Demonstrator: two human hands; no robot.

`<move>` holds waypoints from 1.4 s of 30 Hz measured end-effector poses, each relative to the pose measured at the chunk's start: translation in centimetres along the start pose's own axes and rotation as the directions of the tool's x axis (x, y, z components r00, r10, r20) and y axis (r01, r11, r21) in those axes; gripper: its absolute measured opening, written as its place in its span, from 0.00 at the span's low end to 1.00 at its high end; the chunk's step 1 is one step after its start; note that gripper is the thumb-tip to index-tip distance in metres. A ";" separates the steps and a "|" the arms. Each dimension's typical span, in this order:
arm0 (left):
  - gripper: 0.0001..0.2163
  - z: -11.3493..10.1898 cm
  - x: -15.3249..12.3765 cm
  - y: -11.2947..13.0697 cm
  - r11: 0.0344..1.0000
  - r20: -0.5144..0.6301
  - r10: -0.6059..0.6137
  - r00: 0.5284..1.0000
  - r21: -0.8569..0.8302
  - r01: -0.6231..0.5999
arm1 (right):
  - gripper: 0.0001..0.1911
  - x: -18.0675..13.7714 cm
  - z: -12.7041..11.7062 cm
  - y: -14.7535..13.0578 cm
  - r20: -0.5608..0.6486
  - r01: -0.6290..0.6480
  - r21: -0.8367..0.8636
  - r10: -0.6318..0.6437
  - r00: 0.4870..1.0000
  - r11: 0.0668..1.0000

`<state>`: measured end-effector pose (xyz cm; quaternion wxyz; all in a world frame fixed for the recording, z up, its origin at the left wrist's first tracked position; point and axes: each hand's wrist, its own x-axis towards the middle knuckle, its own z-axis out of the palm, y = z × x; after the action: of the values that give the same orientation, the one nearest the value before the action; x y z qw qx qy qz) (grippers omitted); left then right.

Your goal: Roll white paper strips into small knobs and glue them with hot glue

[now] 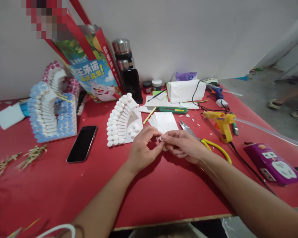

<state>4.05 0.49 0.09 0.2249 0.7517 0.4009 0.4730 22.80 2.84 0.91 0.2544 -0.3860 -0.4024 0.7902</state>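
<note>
Currently left hand and right hand are both pinching a small white piece.
Hovering over red tabletop, yellow-handled metal scissors lying just beside.

1. The bare left forearm comes in from the lower left edge and runs up and to the right, with the wrist nearly straight.
2. The left hand is loosely curled with its back to the camera. Its thumb and forefinger are pinched together and point right.
3. The bare right forearm enters from the lower right corner and angles up and to the left.
4. The right hand lies knuckles-up with its fingers stretched leftward and its thumb and forefinger pinched.
5. The fingertips of both hands touch in the middle.
</note>
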 end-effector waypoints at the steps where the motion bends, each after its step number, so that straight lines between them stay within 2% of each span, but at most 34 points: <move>1: 0.05 -0.4 0.2 0.1 1.000 -0.018 -0.018 1.000 0.000 0.018 | 0.23 -0.1 0.0 -0.2 0.006 0.002 0.000 -0.002 1.000 1.000; 4: 0.04 -2.2 1.0 0.3 0.992 -0.123 -0.124 0.985 -0.011 0.123 | 0.26 -0.3 -0.3 -0.9 -0.054 0.072 0.038 -0.070 0.996 0.997; 6: 0.07 -3.9 1.6 0.4 0.972 -0.215 -0.232 0.949 -0.026 0.232 | 0.25 -0.3 -0.8 -1.3 -0.152 0.145 0.076 -0.132 0.979 0.987; 10: 0.11 -7.1 1.4 0.5 0.902 -0.214 -0.415 0.884 0.027 0.431 | 0.22 0.0 -1.8 -1.5 -0.273 0.257 0.111 -0.219 0.937 0.960; 11: 0.11 -7.6 1.0 0.4 0.894 -0.189 -0.415 0.890 0.096 0.437 | 0.21 0.1 -1.9 -1.5 -0.278 0.279 0.110 -0.240 0.930 0.954; 14: 0.08 -8.7 -1.2 -0.3 0.825 -0.118 -0.380 0.918 0.405 0.394 | 0.18 0.1 -2.0 -1.4 -0.268 0.322 0.092 -0.288 0.920 0.942; 17: 0.06 -8.8 -3.0 -1.1 0.795 -0.073 -0.242 0.968 0.557 0.241 | 0.17 -0.1 -1.5 -1.4 -0.260 0.342 0.059 -0.317 0.912 0.938; 19: 0.07 -8.5 -3.3 -1.4 0.749 -0.095 -0.184 0.978 0.631 0.203 | 0.17 -0.1 -1.2 -1.5 -0.266 0.342 0.037 -0.321 0.909 0.939; 24: 0.07 -6.9 -1.6 -2.3 0.736 -0.026 -0.128 0.991 0.668 0.112 | 0.17 0.0 -1.2 -1.4 -0.302 0.335 0.006 -0.318 0.899 0.942; 31: 0.10 -5.6 -1.6 -4.0 0.636 -0.003 -0.170 0.985 0.764 0.112 | 0.14 0.2 -1.8 -1.2 -0.310 0.365 0.029 -0.339 0.888 0.930; 37: 0.10 -7.3 -2.0 -2.8 0.679 0.019 -0.108 0.994 0.731 0.060 | 0.13 -0.1 -1.7 -1.4 -0.303 0.367 0.022 -0.344 0.889 0.930; 41: 0.04 -8.7 -3.5 -0.7 0.712 -0.081 0.004 0.997 0.700 0.054 | 0.13 -0.1 -1.5 -1.5 -0.325 0.365 0.010 -0.342 0.882 0.931; 42: 0.04 -8.7 -4.2 -0.2 0.726 -0.107 -0.007 0.994 0.683 0.079 | 0.13 -0.1 -1.5 -1.4 -0.325 0.365 0.006 -0.343 0.881 0.931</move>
<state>-4.72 -3.17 1.59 -0.0773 0.7482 0.5749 0.3220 24.19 4.24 1.56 0.4686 -0.4195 -0.3931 0.6707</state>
